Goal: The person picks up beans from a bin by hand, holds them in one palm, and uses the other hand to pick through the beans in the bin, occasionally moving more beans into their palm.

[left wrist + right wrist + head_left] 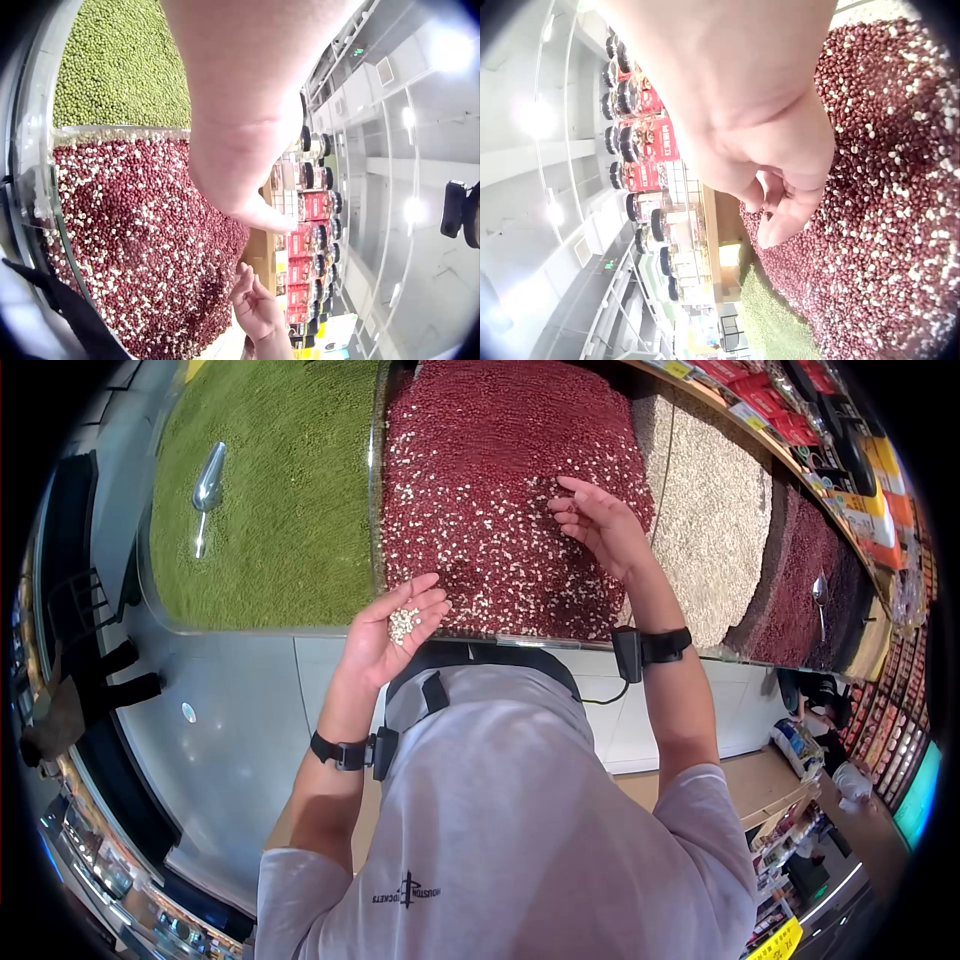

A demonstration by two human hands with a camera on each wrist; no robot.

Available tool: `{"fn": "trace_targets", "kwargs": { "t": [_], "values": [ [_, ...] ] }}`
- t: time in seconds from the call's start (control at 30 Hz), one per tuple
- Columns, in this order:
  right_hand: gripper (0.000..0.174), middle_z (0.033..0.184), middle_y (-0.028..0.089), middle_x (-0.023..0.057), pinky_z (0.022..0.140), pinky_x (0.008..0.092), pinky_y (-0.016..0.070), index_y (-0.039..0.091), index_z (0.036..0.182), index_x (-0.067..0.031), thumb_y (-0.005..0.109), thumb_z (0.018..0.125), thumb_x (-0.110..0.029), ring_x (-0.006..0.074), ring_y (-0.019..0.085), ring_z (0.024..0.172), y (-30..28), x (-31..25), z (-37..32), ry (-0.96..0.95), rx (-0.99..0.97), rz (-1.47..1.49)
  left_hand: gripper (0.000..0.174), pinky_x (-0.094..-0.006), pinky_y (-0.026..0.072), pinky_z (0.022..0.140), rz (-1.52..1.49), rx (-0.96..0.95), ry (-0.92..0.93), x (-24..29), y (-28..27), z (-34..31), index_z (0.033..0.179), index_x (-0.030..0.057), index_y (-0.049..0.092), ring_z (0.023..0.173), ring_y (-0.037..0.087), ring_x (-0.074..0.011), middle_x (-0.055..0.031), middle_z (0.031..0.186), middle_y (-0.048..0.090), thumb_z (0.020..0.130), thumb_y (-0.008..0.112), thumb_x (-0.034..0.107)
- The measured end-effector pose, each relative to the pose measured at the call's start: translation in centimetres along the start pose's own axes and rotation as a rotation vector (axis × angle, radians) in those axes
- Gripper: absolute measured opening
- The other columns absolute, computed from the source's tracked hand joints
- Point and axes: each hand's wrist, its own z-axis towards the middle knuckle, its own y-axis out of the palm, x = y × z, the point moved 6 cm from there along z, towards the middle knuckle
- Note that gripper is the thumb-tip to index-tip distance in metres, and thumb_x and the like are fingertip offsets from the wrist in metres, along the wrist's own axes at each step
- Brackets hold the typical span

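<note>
My left hand is palm up at the near edge of the red bean bin, with a small heap of white grains in its cupped palm. The left wrist view hides that palm behind the back of the hand. Over the right part of the red beans, my right hand is held with its fingers bent toward the thumb. A small dark red bean shows at its fingertips in the right wrist view. White grains lie scattered through the red beans, thickest toward the near side.
Left of a clear divider is a bin of green beans with a metal scoop. White grains fill the bin on the right. Jars with red labels line a shelf behind. Another person stands at far left.
</note>
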Motion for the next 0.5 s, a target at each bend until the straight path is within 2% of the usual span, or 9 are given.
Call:
{"fn": "trace_targets", "kwargs": {
  "t": [0.07,0.1,0.23,0.33,0.5],
  "values": [
    [0.036,0.109,0.065,0.0137,0.083,0.0273,0.0544,0.047,0.134,0.0012,0.046,0.101,-0.012,0.016,0.064,0.09,0.4,-0.2,-0.5,0.012,-0.02,0.079,0.036,-0.0379,0.0589,0.088,-0.01,-0.002,-0.008,-0.3,0.2,0.0,0.129,-0.0091,0.046,0.1,0.067,-0.034,-0.025,0.11,0.064,0.099,0.044,0.011],
    [0.033,0.112,0.064,0.0174,0.086,0.0323,0.0556,0.049,0.132,0.0019,0.043,0.101,-0.01,0.0208,0.065,0.093,0.5,-0.4,-0.8,0.016,-0.008,0.095,0.036,-0.0379,0.0589,0.088,-0.006,-0.005,-0.01,-0.4,0.4,0.0,0.129,-0.0091,0.046,0.1,0.067,-0.034,-0.025,0.11,0.064,0.099,0.044,0.011],
    [0.032,0.113,0.064,0.019,0.086,0.0316,0.0559,0.048,0.131,0.002,0.042,0.102,-0.011,0.023,0.066,0.098,0.2,0.2,-1.1,-0.047,-0.031,0.032,0.036,-0.0386,0.0587,0.088,-0.006,-0.037,-0.019,-0.8,0.8,-0.2,0.128,-0.0092,0.047,0.1,0.066,-0.0346,-0.0253,0.11,0.064,0.099,0.043,0.012],
    [0.033,0.116,0.063,0.0197,0.087,0.0317,0.0559,0.046,0.132,0.0021,0.041,0.102,-0.01,0.0241,0.066,0.1,-0.1,0.6,-1.5,-0.013,0.022,0.02,0.036,-0.0386,0.0587,0.088,-0.013,-0.048,-0.023,-1.2,0.8,-0.3,0.128,-0.0092,0.047,0.101,0.066,-0.0347,-0.0253,0.11,0.064,0.099,0.043,0.012],
    [0.035,0.119,0.061,0.0219,0.092,0.0323,0.0544,0.044,0.133,0.0041,0.044,0.099,-0.001,0.0269,0.064,0.107,0.3,1.0,-2.3,-0.012,0.049,0.066,0.035,-0.0384,0.059,0.088,-0.008,-0.031,-0.024,-1.7,0.5,-0.4,0.127,-0.0088,0.048,0.1,0.067,-0.0344,-0.0246,0.11,0.064,0.099,0.042,0.012]
  ]
}}
